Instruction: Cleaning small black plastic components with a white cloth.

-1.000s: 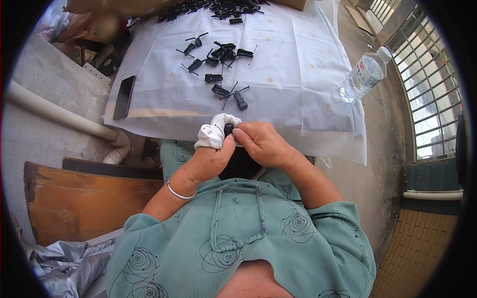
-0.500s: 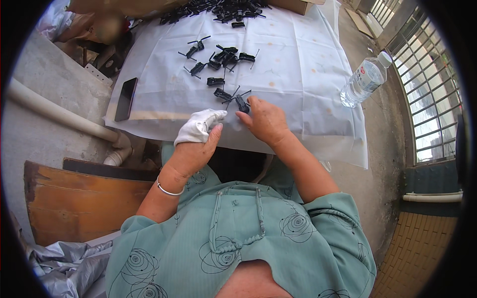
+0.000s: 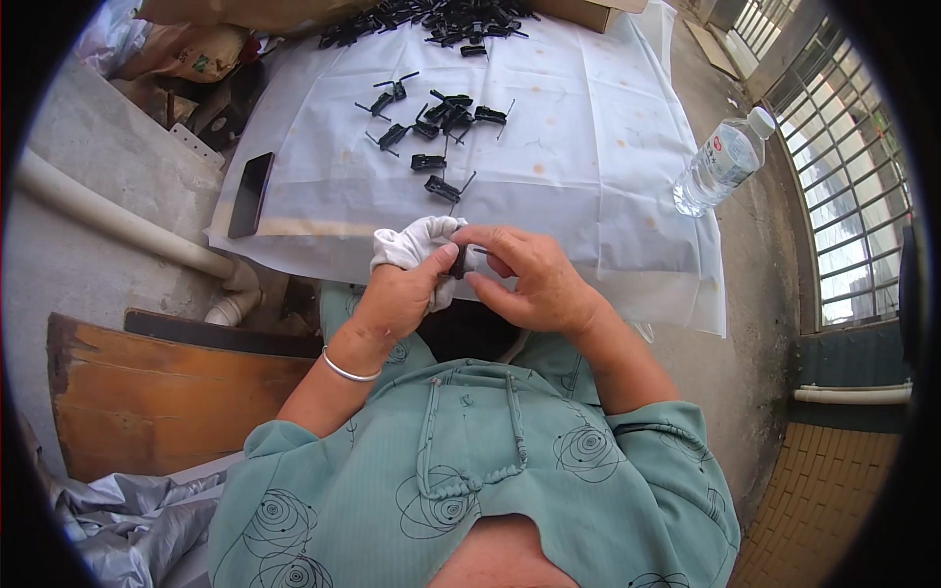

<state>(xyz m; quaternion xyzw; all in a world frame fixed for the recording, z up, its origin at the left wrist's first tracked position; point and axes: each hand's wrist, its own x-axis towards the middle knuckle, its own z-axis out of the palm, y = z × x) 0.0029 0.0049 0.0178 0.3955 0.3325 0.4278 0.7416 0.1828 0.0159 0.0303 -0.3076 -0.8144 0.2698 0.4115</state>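
A small black plastic part is between my two hands at the table's near edge. My left hand, in a white glove that leaves the thumb bare, is closed on it, the thumb pressing its side. From the right, the thumb and fingers of my right hand pinch at the same part, whose thin arm sticks out between them. My fingers hide much of its shape. Just beyond lies a similar black part with a thin rod, and a loose group of several more is farther off.
A white plastic cloth covers the table. A large heap of black parts lies at the far edge beside a cardboard box. A phone rests at the left; a water bottle stands at the right edge.
My right hand has picked the nearest black part off the cloth and brought it back toward me. My left hand has moved right and closed on it too.
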